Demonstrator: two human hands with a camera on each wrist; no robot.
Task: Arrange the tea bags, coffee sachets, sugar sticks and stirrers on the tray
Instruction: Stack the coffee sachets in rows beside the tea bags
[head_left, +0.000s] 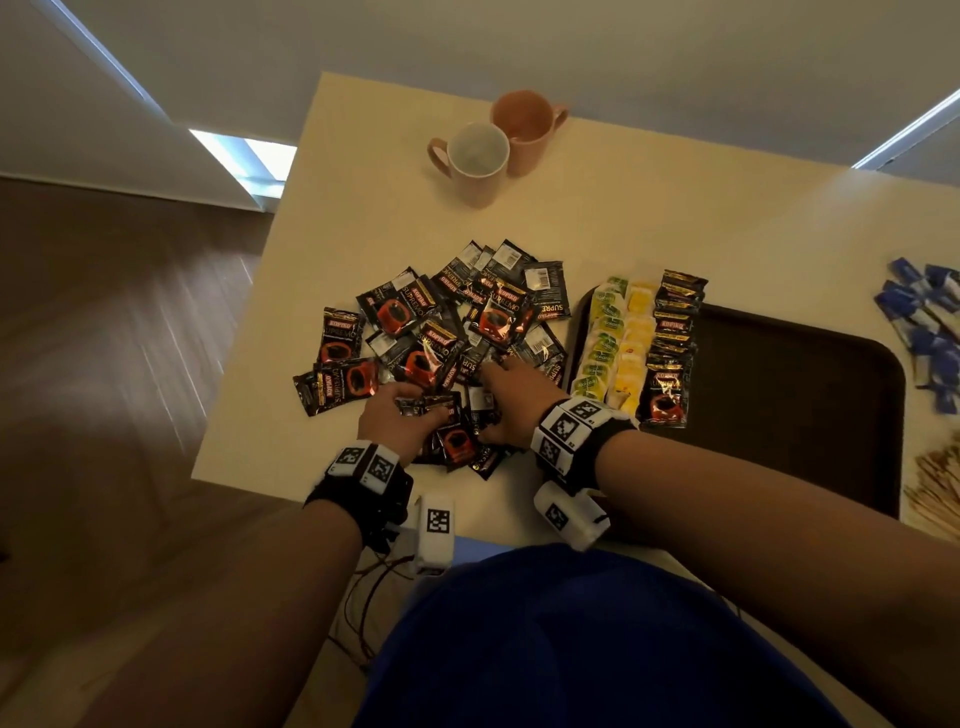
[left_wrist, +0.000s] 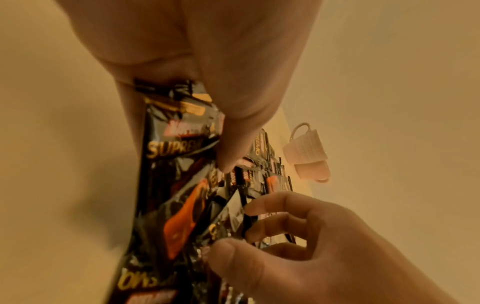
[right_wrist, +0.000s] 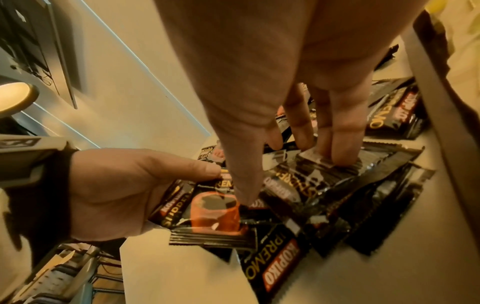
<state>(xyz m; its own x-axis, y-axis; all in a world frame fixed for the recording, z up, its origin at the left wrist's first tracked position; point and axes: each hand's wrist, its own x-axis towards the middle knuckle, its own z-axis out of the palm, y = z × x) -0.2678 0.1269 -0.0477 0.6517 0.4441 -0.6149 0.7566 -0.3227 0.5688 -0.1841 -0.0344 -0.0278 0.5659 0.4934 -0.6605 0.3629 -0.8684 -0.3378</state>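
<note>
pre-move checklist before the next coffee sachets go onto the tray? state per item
1. Left hand grips a stack of coffee sachets: ok.
2. Right hand has a sachet secured: cannot tell; its fingers reach into the loose pile, and the pinch is not clear.
3. Free space on the tray: ok, bare surface right of the coffee column.
4. Tea bags already in rows on the tray: ok.
5. Sugar sticks and stirrers on the tray: not ok, both lie off it to the right.
6. Mugs clear of the working path: ok, at the table's far edge.
</note>
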